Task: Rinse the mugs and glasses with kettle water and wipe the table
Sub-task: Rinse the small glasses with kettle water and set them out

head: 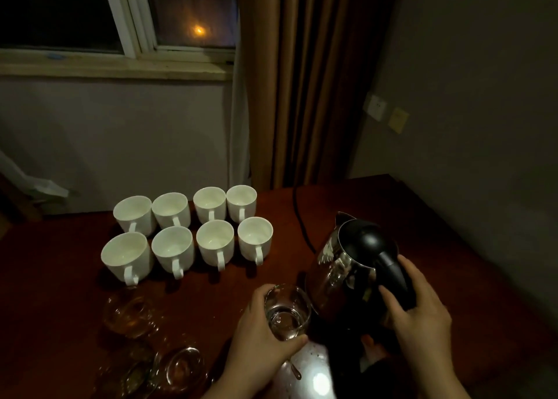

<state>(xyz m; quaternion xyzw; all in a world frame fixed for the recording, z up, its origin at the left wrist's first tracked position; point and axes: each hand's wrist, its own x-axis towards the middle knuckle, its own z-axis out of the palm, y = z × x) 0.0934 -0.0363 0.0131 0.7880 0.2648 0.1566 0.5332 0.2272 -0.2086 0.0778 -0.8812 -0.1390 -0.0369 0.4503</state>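
The left hand grips a clear glass, fingers curled round its far side and thumb across the near side; a little water sits in its bottom. The right hand holds the black handle of the steel kettle, fingers wrapped over the handle; its thumb cannot be seen. The kettle stands just right of the glass, almost touching it, with its spout pointing away from the person and its black lid shut. Below and between the hands lies a shiny metal basin with a bright light reflected in it.

Beyond the left hand, eight white mugs stand upright in two rows of four on the dark red table, handles toward the person. Left of that hand, near the table's front edge, several more glasses are grouped, hard to make out in the dim light. A black cord runs back from the kettle towards a brown curtain.
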